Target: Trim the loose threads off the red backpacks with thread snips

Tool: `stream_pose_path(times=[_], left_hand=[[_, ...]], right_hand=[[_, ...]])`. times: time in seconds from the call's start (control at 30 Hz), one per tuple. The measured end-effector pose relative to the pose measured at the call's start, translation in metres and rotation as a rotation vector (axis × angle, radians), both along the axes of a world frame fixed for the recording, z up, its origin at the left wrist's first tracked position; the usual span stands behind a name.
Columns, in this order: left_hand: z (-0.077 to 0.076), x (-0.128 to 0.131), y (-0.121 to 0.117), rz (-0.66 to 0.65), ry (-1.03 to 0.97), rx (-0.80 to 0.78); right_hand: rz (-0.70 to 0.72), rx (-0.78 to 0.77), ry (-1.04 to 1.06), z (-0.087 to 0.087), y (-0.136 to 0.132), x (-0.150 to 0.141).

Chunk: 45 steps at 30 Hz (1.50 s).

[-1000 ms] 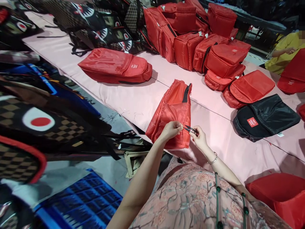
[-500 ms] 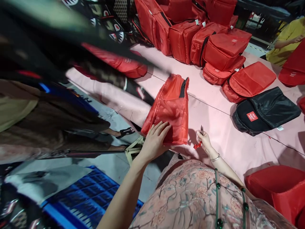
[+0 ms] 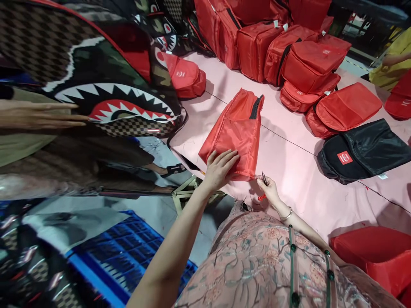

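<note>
An unfinished-looking red fabric bag (image 3: 240, 134) lies on the pink-covered table before me, a black zipper strip at its far right corner. My left hand (image 3: 221, 170) rests on the near part of the bag, fingers stretched out over the cloth. In my right hand (image 3: 270, 191) is a small pair of thread snips (image 3: 264, 178), dark points upward, with a bit of red material (image 3: 261, 197) hanging below. The thumb and forefinger are at the bag's near right corner; whether they pinch a thread there is too small to tell.
Several red bags (image 3: 253, 51) stand piled at the back. A black bag (image 3: 366, 152) with a red label lies to the right. At left, a co-worker's hand (image 3: 41, 115) is beside a shark-mouth patterned bag (image 3: 118, 92). A blue plastic pallet (image 3: 128, 256) is on the floor.
My right hand with the snips has come in to the red bag's near corner. The shark-mouth bag, blurred before, now hangs clearer at left, exposing the small red bag behind.
</note>
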State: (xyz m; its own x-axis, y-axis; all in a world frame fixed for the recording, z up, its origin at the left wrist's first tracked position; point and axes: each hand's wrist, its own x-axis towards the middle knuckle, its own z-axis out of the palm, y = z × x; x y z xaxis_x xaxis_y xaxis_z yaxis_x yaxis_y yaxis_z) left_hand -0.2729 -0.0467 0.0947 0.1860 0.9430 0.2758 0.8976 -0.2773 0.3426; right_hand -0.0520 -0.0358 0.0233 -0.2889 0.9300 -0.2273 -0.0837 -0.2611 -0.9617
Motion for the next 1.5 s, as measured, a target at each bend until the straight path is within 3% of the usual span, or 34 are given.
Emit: stream_pose_path(times=[0.13, 0.3, 0.4, 0.5, 0.63, 0.77, 0.87, 1.0, 1.17, 1.33, 1.5], left_hand=[[-0.005, -0.006, 0.012, 0.063, -0.010, 0.035], [-0.009, -0.001, 0.004, 0.123, 0.002, 0.096], [-0.008, -0.011, 0.001, 0.260, -0.022, 0.147], [-0.010, -0.023, 0.003, 0.400, -0.094, 0.160], [-0.020, -0.029, 0.006, 0.364, -0.208, 0.129], [-0.027, -0.026, 0.007, 0.372, -0.279, 0.156], [-0.027, -0.023, 0.006, 0.364, -0.311, 0.203], [-0.033, -0.014, -0.002, 0.416, -0.418, 0.258], [-0.055, -0.002, -0.027, 0.504, -0.647, 0.259], [-0.088, 0.003, -0.049, 0.591, -0.787, 0.246], [-0.128, 0.013, -0.071, 0.732, -0.912, -0.114]], right_hand=[[-0.011, -0.029, 0.010, 0.005, 0.006, -0.017], [-0.028, 0.047, -0.039, 0.011, 0.007, -0.028], [-0.120, 0.096, -0.083, 0.010, 0.008, -0.027], [-0.203, 0.192, -0.154, 0.003, 0.011, -0.030], [-0.222, 0.268, -0.287, -0.013, 0.013, -0.041], [-0.210, 0.299, -0.289, -0.022, 0.014, -0.043], [-0.188, 0.366, -0.334, -0.014, 0.019, -0.034], [-0.173, 0.564, -0.411, 0.012, 0.024, -0.013], [0.001, 0.833, -0.423, 0.046, 0.016, 0.003], [0.157, 0.933, -0.432, 0.066, 0.007, -0.006], [0.343, 0.889, -0.653, 0.055, 0.007, -0.034]])
